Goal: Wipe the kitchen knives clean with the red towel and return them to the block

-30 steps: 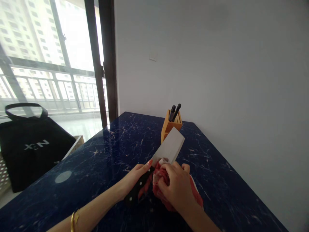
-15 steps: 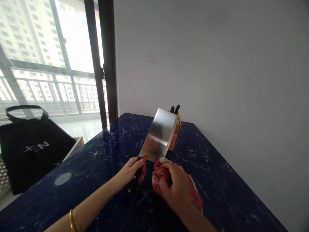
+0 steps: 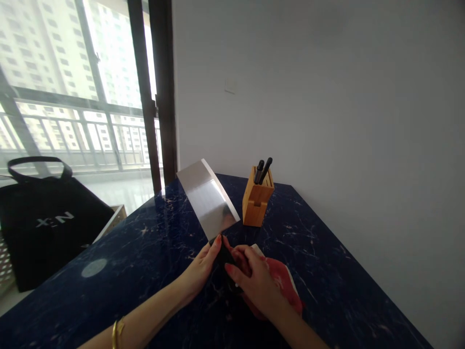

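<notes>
A: How many hands, and what do they hold?
B: Two. The left hand (image 3: 204, 265) has its fingers closed round the one cleaver (image 3: 209, 198) at its handle, just below the blade. The right hand (image 3: 258, 283) curls its fingers into one red cloth (image 3: 285, 281), thumb over the lower handle.
A: Where's the blade?
B: Raised above the one blue table (image 3: 160, 257), slanting up and left.
A: And beyond?
B: One wooden knife block (image 3: 255, 203) stands right of the blade, two black knife handles (image 3: 266, 169) sticking out.
</notes>
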The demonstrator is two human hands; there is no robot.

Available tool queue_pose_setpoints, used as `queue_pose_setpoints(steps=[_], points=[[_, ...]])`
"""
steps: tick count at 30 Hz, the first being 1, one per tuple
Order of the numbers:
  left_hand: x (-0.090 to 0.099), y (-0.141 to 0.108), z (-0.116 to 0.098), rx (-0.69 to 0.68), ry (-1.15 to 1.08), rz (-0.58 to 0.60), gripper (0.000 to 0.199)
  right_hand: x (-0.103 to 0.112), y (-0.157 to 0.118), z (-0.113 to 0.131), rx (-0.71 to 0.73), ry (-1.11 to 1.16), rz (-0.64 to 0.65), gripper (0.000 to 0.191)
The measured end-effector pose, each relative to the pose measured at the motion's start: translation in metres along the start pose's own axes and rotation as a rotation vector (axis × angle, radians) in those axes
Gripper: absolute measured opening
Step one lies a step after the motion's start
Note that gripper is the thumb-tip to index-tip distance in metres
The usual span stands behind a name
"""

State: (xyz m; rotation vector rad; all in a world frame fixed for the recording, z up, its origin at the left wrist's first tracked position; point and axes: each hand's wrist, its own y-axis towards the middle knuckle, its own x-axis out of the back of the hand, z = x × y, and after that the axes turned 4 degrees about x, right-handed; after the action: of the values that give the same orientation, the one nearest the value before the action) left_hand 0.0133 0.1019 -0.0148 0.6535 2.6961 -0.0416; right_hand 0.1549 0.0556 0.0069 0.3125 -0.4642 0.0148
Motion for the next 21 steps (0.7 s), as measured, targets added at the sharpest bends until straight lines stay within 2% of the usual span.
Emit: queue_pose_setpoints(steps=[2, 4, 8, 12, 16, 19, 21], points=[[0.000, -0.001, 0.001, -0.012, 0.031, 0.008, 0.036, 0.000, 0.000, 0.000, 0.005, -0.108, 0.009, 0.036], [0.000, -0.003, 0.000, -0.033, 0.080, 0.018, 0.037, 0.001, 0.000, 0.002, 0.017, -0.199, 0.007, 0.035], [0.000, -0.003, -0.006, -0.040, 0.146, 0.058, 0.043, 0.009, 0.000, 0.011, 0.006, -0.230, 0.053, 0.032], [0.014, 0.009, -0.009, -0.130, 0.064, -0.045, 0.051, 0.025, 0.001, 0.015, -0.055, -0.056, 0.156, 0.035], [0.031, 0.019, -0.017, -0.219, 0.046, -0.101, 0.047, 0.042, 0.003, 0.013, -0.127, 0.224, 0.294, 0.037], [0.034, 0.018, -0.023, -0.169, 0.043, -0.089, 0.046, 0.053, 0.006, 0.012, -0.121, 0.233, 0.337, 0.029], [0.033, 0.016, -0.023, -0.086, 0.062, -0.132, 0.044, 0.057, 0.008, 0.011, -0.131, 0.216, 0.387, 0.023]])
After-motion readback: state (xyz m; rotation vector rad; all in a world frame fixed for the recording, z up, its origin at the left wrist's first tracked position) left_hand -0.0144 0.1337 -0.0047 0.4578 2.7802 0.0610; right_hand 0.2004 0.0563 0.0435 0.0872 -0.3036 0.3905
